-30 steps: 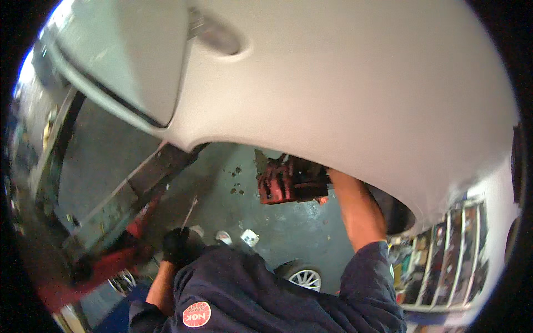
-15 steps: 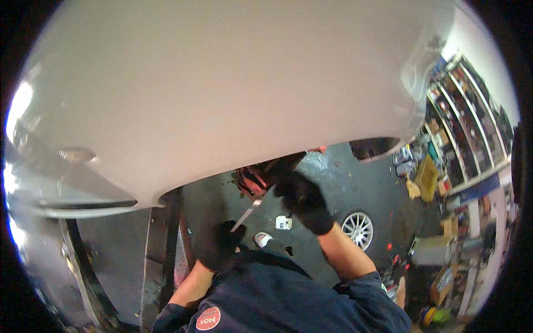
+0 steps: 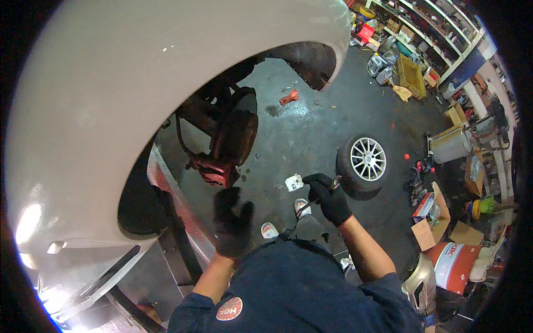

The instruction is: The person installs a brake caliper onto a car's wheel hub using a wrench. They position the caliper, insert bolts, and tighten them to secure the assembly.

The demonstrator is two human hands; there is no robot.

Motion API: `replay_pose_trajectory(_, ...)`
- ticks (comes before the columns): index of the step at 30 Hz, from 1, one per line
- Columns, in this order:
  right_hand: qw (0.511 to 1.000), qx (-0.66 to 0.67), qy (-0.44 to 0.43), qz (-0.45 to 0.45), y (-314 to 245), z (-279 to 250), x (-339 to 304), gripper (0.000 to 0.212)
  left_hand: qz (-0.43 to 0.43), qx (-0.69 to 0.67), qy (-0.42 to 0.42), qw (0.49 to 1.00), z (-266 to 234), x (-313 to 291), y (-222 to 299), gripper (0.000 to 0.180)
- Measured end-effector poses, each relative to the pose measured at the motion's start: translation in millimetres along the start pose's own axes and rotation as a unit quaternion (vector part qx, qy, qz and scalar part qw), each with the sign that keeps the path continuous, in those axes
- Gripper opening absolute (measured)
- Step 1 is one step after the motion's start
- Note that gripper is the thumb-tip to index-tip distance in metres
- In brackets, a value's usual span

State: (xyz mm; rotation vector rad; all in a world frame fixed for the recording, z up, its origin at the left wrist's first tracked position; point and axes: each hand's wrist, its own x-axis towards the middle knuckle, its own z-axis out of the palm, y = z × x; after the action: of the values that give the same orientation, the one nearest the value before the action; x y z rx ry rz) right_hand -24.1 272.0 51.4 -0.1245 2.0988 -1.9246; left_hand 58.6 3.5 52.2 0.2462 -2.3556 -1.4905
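My right hand (image 3: 330, 201), in a black glove, is closed round a wrench (image 3: 306, 207). The ring end of this metal tool shows above the fingers, while its shaft slants down to the left. In front of the red brake caliper (image 3: 215, 171), my left hand (image 3: 232, 221) is raised in a black glove, fingers stretched up and thumb apart. Nothing shows in it, and whether the fingertips touch the caliper I cannot tell. The caliper sits at the near edge of a rusty brake disc (image 3: 237, 136) inside the wheel arch of a pale car (image 3: 150, 50).
A wheel with a silver rim (image 3: 368, 159) lies on the dark floor to my right. Dark lift arms (image 3: 180, 238) run under the car at left. A red rag (image 3: 289, 97), a yellow crate (image 3: 411, 76), an open cardboard box (image 3: 433, 219) and a red drum (image 3: 463, 268) stand around.
The wrench, earlier in my left hand against the caliper, is now in my right hand, away from it. My left hand has opened. The view has shifted, showing more of the wheel arch.
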Motion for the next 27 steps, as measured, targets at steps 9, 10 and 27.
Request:
replay_pose_trajectory(9,0.99,0.073,-0.096,0.076,58,-55,85,0.024,-0.035,0.037,0.272,0.961,-3,45,-11,0.056)
replay_pose_trajectory(10,0.988,0.081,-0.114,0.07,59,-60,102,0.024,-0.031,0.043,0.283,0.958,4,52,-9,0.057)
replay_pose_trajectory(27,0.94,-0.064,-0.334,0.018,8,65,468,0.037,-0.142,0.099,0.401,0.899,64,136,-27,0.02)
